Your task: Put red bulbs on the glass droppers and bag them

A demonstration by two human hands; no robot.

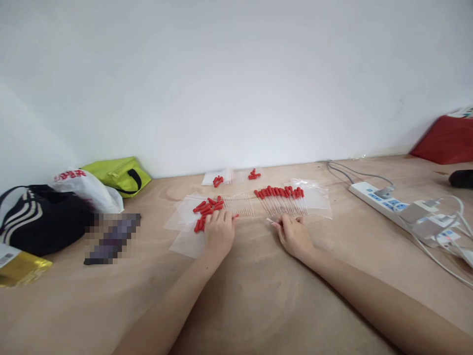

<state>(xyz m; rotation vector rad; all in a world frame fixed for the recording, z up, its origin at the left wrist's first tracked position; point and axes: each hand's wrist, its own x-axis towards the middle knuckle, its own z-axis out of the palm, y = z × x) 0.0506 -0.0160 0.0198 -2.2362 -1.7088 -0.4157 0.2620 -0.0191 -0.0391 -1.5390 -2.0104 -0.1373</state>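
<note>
My left hand (220, 231) is closed beside a pile of loose red rubber caps (207, 207) on clear plastic bags (184, 242); a red cap tip pokes out by its thumb. My right hand (293, 235) pinches a thin clear glass tube (271, 222), its end pointing left. Between and beyond the hands lies a row of bare clear tubes (238, 204). To the right of these, a fanned row of red-capped tubes (281, 195) rests partly on another clear bag (320, 199).
Small groups of red caps (218, 181) lie on bags near the wall. At right is a white power strip (380, 202) with chargers and cables. Leftward are a black bag (48, 217), a white bag (86, 187), a green bag (118, 175) and a gold packet (25, 268).
</note>
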